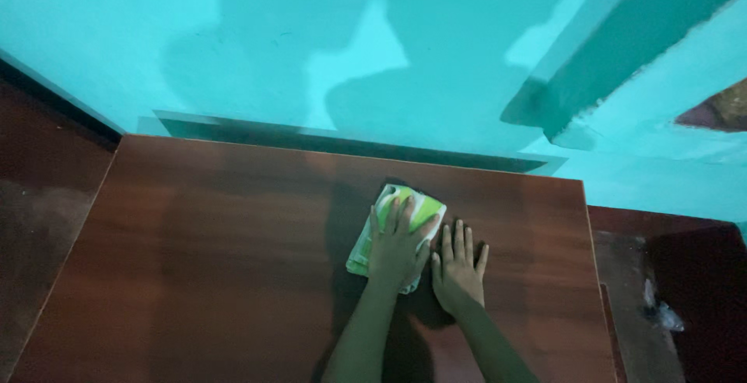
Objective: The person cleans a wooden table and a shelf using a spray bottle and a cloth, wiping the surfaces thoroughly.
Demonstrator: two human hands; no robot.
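Note:
A folded green and white cloth (416,208) lies on the brown wooden table top (218,258), right of its middle. My left hand (395,249) lies flat on the cloth and presses it down, fingers pointing toward the wall. Just to the right, my right hand (459,270) rests palm down on the bare wood with its fingers spread, holding nothing. The two hands almost touch. Most of the cloth's near part is hidden under my left hand.
The table's far edge runs along a turquoise wall (233,41). A lower dark surface (661,274) with a small crumpled clear wrapper (661,313) sits to the right. Dark reddish floor (39,188) shows on the left.

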